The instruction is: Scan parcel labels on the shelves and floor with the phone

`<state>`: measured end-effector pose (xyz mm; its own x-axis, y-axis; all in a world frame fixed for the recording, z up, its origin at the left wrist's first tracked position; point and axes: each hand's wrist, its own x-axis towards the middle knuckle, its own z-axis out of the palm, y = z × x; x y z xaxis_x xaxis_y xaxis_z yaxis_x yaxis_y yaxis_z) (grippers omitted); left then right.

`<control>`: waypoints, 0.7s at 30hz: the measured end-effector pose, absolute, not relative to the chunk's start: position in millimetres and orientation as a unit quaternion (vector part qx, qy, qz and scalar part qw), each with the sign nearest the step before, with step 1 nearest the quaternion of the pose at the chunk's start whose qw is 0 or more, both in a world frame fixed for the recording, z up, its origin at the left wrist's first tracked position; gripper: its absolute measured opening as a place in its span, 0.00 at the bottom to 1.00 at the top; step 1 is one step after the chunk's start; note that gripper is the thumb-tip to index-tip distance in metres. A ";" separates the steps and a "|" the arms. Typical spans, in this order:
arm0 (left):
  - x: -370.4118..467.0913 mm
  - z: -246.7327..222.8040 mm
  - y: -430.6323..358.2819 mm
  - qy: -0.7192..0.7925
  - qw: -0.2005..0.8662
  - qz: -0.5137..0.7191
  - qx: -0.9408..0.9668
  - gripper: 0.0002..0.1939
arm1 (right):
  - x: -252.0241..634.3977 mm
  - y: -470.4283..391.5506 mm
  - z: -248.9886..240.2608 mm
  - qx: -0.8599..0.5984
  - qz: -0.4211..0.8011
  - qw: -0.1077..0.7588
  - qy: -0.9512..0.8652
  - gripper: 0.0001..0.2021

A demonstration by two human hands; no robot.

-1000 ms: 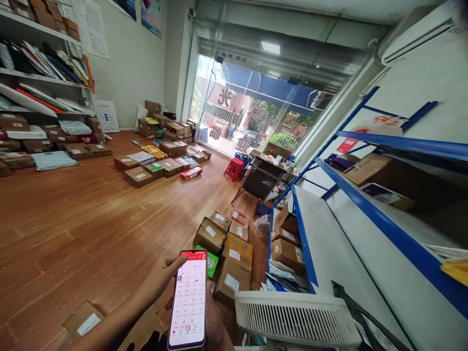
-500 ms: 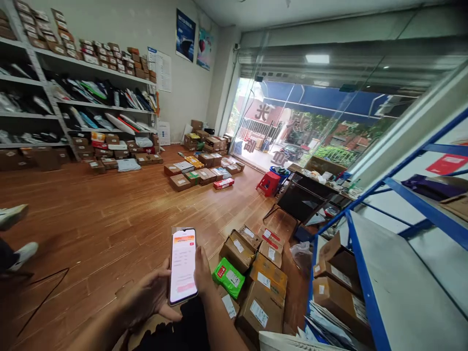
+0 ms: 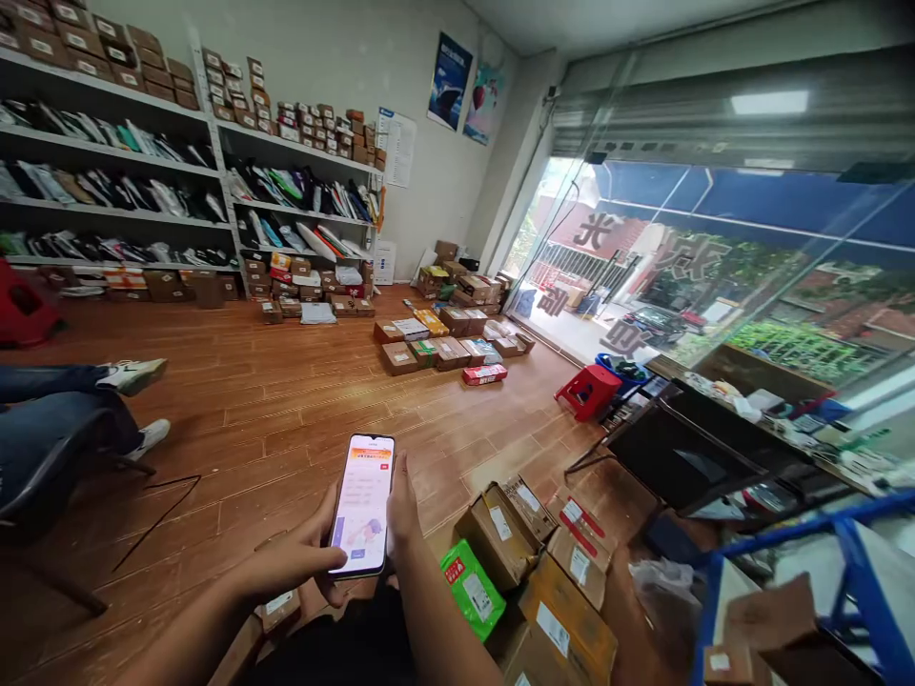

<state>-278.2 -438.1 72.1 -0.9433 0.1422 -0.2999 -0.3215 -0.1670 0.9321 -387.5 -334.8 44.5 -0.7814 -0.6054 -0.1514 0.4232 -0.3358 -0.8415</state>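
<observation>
A smartphone [image 3: 361, 505] with a lit white screen and an orange banner is held upright in front of me, low in the middle of the view. My left hand [image 3: 315, 548] wraps round its left side, and the thumb lies over the screen's lower left corner. Along the right edge, my right hand [image 3: 404, 505] grips the phone with its thumb pointing up; its other fingers are hidden behind. Just right of my right forearm lie a bright green parcel [image 3: 472, 591] and an open-topped cardboard box [image 3: 498, 534].
Shelves [image 3: 214, 171] full of parcels line the left wall. More boxes [image 3: 450, 353] sit on the wooden floor ahead. A red stool [image 3: 587, 391] and a black desk [image 3: 686, 448] stand right, near a blue rack [image 3: 879, 600]. A seated person's legs [image 3: 64, 419] extend from the left.
My view has swung left, so more shelving and the seated person's legs show. My left thumb has moved onto the screen's lower left, and a purple picture has appeared at the bottom of the screen.
</observation>
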 end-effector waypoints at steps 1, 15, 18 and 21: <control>-291.0 67.3 -440.8 0.626 0.137 0.763 -0.081 0.61 | -399.8 -339.4 44.6 -0.093 -0.810 0.329 0.477 0.39; -567.3 41.6 -462.0 0.507 0.058 0.846 -0.154 0.52 | -641.6 -332.7 38.2 -0.177 -0.781 0.365 0.475 0.24; -614.4 51.3 -466.1 0.521 0.073 0.838 -0.147 0.51 | -685.7 -339.4 38.0 -0.153 -0.779 0.341 0.503 0.26; -644.8 52.5 -477.9 0.518 0.074 0.841 -0.141 0.50 | -717.2 -352.6 38.8 -0.141 -0.775 0.337 0.516 0.26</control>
<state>-644.8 -477.9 52.5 -0.9493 -0.0211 -0.3136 -0.2705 -0.4532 0.8494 -717.2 -352.6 38.8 -0.7331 -0.6676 -0.1299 0.3775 -0.2405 -0.8942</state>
